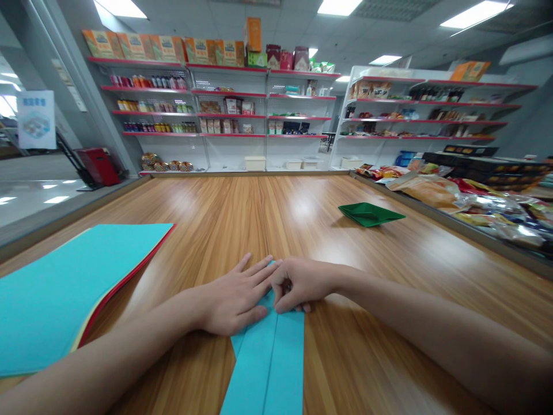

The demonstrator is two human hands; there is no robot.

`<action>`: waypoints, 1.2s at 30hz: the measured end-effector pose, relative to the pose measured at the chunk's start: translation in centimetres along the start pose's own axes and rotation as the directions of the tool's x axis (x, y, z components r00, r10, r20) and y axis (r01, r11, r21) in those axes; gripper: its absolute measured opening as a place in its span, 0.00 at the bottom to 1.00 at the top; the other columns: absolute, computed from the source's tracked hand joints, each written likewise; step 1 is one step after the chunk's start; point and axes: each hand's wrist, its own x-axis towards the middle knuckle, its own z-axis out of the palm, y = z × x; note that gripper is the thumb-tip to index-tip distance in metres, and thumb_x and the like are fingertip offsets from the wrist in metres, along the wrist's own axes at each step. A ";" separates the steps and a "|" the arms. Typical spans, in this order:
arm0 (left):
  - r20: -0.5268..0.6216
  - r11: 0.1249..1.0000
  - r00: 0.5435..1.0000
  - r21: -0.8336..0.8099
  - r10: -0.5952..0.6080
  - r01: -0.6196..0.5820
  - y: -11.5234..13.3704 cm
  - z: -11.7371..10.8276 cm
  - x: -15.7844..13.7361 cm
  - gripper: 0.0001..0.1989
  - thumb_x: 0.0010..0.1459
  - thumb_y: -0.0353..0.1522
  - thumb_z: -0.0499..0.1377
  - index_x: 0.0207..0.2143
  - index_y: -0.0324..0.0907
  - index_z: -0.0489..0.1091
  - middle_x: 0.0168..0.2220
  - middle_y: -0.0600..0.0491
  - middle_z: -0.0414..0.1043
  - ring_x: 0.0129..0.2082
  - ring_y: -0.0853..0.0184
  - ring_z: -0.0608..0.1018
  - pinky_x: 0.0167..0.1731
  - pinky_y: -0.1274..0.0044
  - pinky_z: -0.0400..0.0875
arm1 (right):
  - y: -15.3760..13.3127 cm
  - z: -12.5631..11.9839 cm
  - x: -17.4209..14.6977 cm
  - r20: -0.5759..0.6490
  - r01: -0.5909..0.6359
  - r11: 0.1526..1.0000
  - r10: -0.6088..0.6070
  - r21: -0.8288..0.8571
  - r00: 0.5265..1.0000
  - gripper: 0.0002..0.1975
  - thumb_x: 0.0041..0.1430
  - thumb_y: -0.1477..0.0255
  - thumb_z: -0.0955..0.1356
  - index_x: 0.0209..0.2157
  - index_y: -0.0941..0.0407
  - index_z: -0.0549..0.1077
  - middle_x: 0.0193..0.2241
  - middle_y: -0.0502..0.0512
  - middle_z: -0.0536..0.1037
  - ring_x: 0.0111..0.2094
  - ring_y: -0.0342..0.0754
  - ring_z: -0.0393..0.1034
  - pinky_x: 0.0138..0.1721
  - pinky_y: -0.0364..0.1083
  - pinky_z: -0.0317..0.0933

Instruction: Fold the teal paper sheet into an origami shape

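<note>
A sheet of light blue paper (285, 363), folded into a long strip with a line running down its middle, lies on the wooden table in front of me. My left hand (235, 294) rests flat on the strip's far part, fingers spread and pointing away. Beside it, my right hand (298, 282) presses down on the paper with its fingers curled in; whether it pinches an edge is hidden. The strip's far end is mostly covered by both hands.
A stack of coloured paper (86, 276), blue on top with yellow and red beneath, lies at the left. A folded green paper piece (369, 214) sits at the back right. Packaged snacks (496, 202) line the right side. Stocked shelves (228, 92) stand beyond the table.
</note>
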 end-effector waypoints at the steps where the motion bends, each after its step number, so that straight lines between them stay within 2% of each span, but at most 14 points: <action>1: -0.001 1.000 1.000 0.002 0.003 -0.003 0.0 0.0 0.0 0.33 0.64 0.44 0.44 0.66 0.44 0.35 0.67 0.44 0.33 0.65 0.50 0.40 0.59 0.51 0.36 | 0.0 0.0 0.0 -0.002 -0.001 1.000 0.001 0.012 1.000 0.07 0.48 0.71 0.69 0.25 0.60 0.70 0.17 0.46 0.70 0.17 0.37 0.66 0.16 0.35 0.60; 21: 0.016 1.000 1.000 0.014 -0.005 0.004 0.4 -0.2 0.0 0.33 0.64 0.44 0.44 0.66 0.41 0.38 0.66 0.42 0.37 0.65 0.50 0.40 0.59 0.51 0.36 | 0.9 -0.7 -0.1 -0.044 -0.057 0.997 0.060 0.055 0.997 0.06 0.48 0.71 0.69 0.28 0.61 0.71 0.17 0.45 0.70 0.16 0.37 0.66 0.15 0.34 0.57; 29: 0.023 1.000 1.000 0.024 -0.002 0.002 0.3 -0.1 0.1 0.33 0.64 0.44 0.44 0.66 0.42 0.35 0.67 0.42 0.36 0.65 0.51 0.40 0.59 0.51 0.36 | 0.8 -1.0 -0.3 -0.049 -0.051 0.996 0.054 0.070 0.997 0.05 0.48 0.72 0.69 0.28 0.59 0.71 0.16 0.44 0.69 0.15 0.38 0.65 0.14 0.35 0.56; 36: -0.012 1.000 1.000 -0.015 0.022 -0.022 0.2 -0.1 0.0 0.34 0.64 0.44 0.45 0.66 0.43 0.34 0.67 0.44 0.35 0.65 0.51 0.40 0.60 0.52 0.36 | 0.7 -1.5 -0.4 -0.067 -0.102 0.994 0.104 0.033 0.992 0.05 0.49 0.71 0.68 0.27 0.59 0.70 0.14 0.44 0.68 0.13 0.37 0.63 0.12 0.34 0.55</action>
